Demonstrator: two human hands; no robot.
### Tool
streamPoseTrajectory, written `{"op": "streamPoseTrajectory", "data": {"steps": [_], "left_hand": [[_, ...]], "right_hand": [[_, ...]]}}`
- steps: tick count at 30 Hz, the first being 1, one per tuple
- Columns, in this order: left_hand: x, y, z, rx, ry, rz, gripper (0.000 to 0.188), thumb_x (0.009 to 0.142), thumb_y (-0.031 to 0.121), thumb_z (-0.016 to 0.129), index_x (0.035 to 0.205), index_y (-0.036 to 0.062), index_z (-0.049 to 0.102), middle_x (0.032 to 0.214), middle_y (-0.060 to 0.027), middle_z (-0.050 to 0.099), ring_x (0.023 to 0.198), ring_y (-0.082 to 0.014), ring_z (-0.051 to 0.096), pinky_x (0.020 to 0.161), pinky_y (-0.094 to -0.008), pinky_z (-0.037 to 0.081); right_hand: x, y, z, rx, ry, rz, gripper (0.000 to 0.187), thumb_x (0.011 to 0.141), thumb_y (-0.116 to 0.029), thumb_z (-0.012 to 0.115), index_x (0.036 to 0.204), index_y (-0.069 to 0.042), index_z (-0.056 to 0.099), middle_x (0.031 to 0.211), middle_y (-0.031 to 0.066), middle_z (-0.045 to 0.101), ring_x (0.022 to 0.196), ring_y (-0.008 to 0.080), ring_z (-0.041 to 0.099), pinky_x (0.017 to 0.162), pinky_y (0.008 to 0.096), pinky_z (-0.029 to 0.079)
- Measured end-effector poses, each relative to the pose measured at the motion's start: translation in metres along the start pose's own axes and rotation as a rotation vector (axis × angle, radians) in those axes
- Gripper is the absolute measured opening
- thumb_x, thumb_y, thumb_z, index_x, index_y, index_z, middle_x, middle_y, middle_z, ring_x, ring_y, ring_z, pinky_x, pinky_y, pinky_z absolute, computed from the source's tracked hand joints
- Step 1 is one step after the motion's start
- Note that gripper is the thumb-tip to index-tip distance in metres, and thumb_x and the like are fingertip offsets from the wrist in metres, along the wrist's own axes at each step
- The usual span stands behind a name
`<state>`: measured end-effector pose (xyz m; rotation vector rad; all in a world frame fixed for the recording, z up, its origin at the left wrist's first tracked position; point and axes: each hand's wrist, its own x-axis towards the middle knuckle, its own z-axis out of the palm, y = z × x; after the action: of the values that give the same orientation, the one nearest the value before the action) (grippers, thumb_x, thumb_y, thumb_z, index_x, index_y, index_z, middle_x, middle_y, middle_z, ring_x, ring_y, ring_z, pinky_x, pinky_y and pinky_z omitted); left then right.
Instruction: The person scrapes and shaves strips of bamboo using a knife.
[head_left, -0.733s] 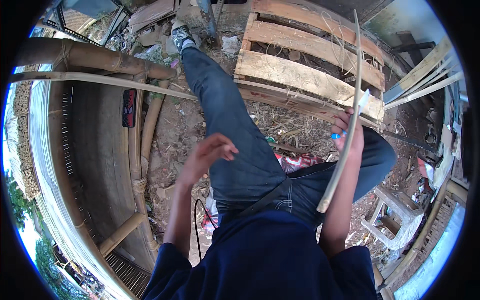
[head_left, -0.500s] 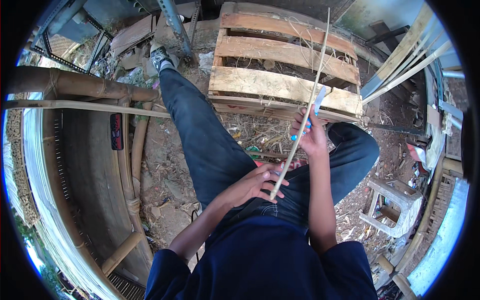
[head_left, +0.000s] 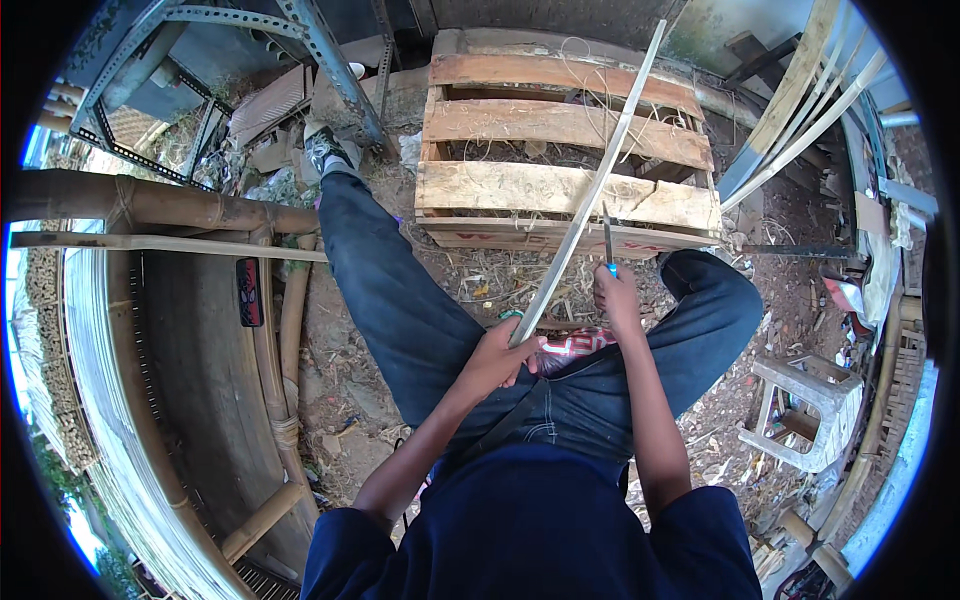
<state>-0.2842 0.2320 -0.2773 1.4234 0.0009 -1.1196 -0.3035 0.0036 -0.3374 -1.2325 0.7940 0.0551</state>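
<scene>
A long, pale split bamboo strip slants up and to the right from my lap, its flat face showing. My left hand is closed round its lower end, above my lap. In my right hand, to the right of the strip, is a knife with a bit of blue at its handle. The dark blade points away from me and stands apart from the strip. Under the strip, between my thighs, lies a red and white printed piece, partly hidden.
A wooden pallet with loose thin fibres lies ahead, the strip's far end above it. At left are a bamboo frame and a dark red-marked case. A worn stool stands at right; long poles lean behind. Shavings litter the ground.
The strip has turned to show a broader, paler face. My left hand now grips its lower end. My right hand has come off the strip and moved lower, the knife still in it.
</scene>
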Motion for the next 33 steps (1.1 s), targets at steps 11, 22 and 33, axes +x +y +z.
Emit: {"op": "streamPoseTrajectory", "data": {"steps": [11,22,33], "left_hand": [[0.008,-0.033,0.007,0.609,0.316,0.331,0.025,0.092,0.024,0.059,0.096,0.0006,0.051,0.057,-0.0076,0.051,0.041,-0.0161,0.051,0.038,-0.0302,0.040],[-0.006,-0.005,0.011,0.437,0.217,0.097,0.026,0.093,0.025,0.059,0.093,0.0008,0.050,0.053,-0.0047,0.047,0.040,-0.0111,0.049,0.036,-0.0294,0.037],[-0.028,0.005,0.006,0.368,0.213,0.082,0.022,0.092,0.019,0.059,0.095,-0.0007,0.050,0.055,-0.0079,0.052,0.042,-0.0128,0.053,0.037,-0.0297,0.039]], "right_hand": [[-0.053,-0.022,0.045,-1.311,-0.240,-0.522,0.027,0.079,-0.024,0.060,0.072,0.002,0.066,0.068,0.0264,0.061,0.068,0.0421,0.063,0.068,0.0488,0.051],[-0.025,-0.040,0.036,-1.264,-0.026,-0.440,0.028,0.079,-0.022,0.062,0.068,0.003,0.066,0.068,0.0261,0.062,0.069,0.0417,0.064,0.065,0.0492,0.052],[0.023,-0.057,0.016,-1.349,0.112,-0.531,0.029,0.081,-0.022,0.061,0.066,0.002,0.066,0.064,0.0252,0.061,0.063,0.0405,0.064,0.059,0.0496,0.050]]}}
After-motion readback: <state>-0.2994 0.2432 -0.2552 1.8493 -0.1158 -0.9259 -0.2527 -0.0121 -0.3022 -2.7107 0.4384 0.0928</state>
